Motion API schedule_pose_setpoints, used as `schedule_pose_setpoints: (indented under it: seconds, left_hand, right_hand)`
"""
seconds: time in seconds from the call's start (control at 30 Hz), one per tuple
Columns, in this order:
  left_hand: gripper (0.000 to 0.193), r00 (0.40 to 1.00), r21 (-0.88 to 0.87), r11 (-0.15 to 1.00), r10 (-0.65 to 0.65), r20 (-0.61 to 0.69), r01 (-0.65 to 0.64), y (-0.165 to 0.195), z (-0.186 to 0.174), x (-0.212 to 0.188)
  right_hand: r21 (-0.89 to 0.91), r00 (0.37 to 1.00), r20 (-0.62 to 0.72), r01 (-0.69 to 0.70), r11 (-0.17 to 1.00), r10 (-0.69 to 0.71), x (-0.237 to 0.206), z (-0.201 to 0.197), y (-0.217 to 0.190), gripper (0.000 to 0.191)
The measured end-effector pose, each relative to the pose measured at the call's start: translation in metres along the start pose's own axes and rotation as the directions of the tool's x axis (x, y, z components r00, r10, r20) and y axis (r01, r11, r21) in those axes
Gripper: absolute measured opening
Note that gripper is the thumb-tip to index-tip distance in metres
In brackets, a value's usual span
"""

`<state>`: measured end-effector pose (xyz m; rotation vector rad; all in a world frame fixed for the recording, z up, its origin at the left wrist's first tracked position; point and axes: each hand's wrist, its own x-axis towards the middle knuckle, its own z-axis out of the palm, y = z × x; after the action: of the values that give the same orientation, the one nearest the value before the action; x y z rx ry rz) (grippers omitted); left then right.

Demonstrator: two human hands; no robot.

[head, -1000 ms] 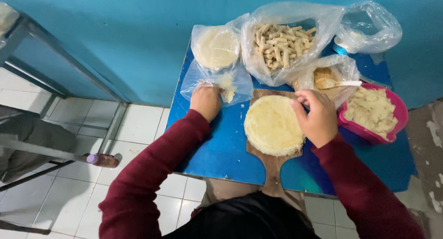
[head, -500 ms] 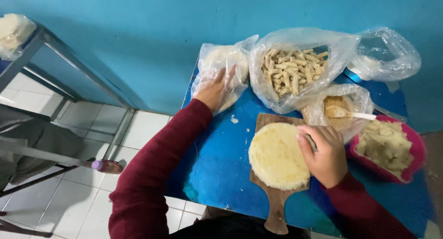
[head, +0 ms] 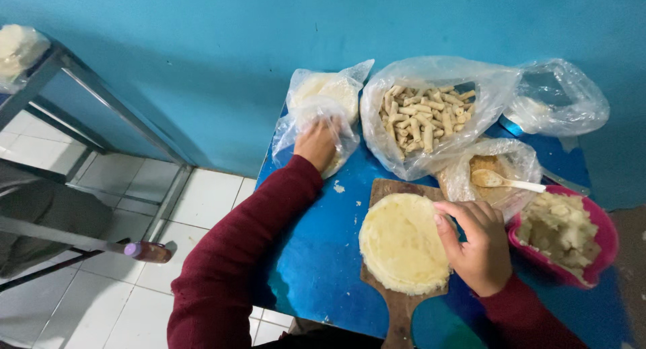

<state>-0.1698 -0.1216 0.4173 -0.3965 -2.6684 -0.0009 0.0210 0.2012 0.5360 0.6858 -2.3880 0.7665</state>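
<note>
My left hand (head: 316, 142) reaches into a clear plastic bag (head: 304, 120) at the table's far left, its fingers inside the plastic among pale round sheets. What the fingers grip is hidden. My right hand (head: 476, 245) rests with curled fingers on the right edge of a round pale wrapper (head: 400, 245) that lies flat on a wooden board (head: 387, 189). Both arms wear dark red sleeves.
On the blue table (head: 316, 255) stand a bag of small rolled pieces (head: 425, 117), a bag with brown filling and a spoon (head: 501, 181), a pink bowl of pale chunks (head: 562, 231) and another clear bag (head: 555, 100). A metal frame (head: 87, 100) and tiled floor lie to the left.
My left hand has moved from the table's edge up into the plastic bag of round sheets. My right hand has slid down the wrapper's right edge.
</note>
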Motion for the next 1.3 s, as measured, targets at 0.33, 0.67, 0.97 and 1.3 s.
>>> schedule_pose_setpoints:
  seconds: [0.33,0.67,0.97,1.3]
  left_hand:
    - [0.062,0.981,-0.237,0.954,-0.161,0.109,0.183,-0.015,-0.011,0.039]
    - [0.041,0.987,-0.306,0.939,-0.145,0.069,0.159,-0.063,-0.019,0.019]
    - [0.045,0.9,-0.937,-0.217,-0.286,0.328,0.273,-0.064,-0.089,-0.073]
    - [0.056,0.881,-0.639,-0.728,-0.106,0.46,0.246,-0.012,-0.174,-0.112]
  right_hand:
    - [0.076,1.0,0.003,-0.015,0.997,0.015,0.007,0.001,0.021,0.018]
    - [0.073,0.999,0.003,-0.046,0.996,0.046,0.007,0.012,0.0,0.015]
    - [0.191,0.997,0.071,0.008,0.982,-0.022,0.038,0.026,-0.034,0.02]
    - [0.702,0.729,0.604,-0.678,0.219,0.322,0.104,0.124,-0.024,0.035]
